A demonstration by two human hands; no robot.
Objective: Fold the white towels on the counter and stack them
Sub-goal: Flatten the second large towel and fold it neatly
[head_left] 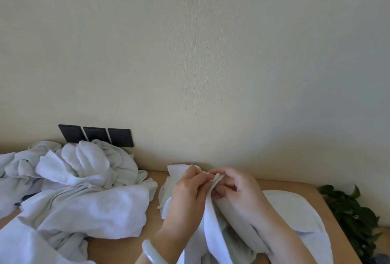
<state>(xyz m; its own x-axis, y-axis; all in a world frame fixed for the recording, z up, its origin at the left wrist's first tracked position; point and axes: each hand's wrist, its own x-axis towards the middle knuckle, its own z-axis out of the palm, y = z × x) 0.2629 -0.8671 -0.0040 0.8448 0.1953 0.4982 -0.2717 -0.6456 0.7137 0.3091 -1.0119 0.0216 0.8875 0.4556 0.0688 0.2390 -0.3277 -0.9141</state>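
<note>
I hold one white towel (213, 227) up in front of me over the wooden counter (118, 249). My left hand (187, 189) and my right hand (236, 189) meet at its top edge and both pinch the cloth there. The towel hangs down between my forearms. A pale bangle (150, 253) sits on my left wrist. A big crumpled heap of white towels (73, 189) covers the left half of the counter. A flat folded white towel (304, 217) lies on the right, partly hidden by my right forearm.
Three black wall plates (95, 135) sit on the cream wall behind the heap. A green leafy plant (350, 213) stands past the counter's right edge. Bare wood shows between the heap and the held towel.
</note>
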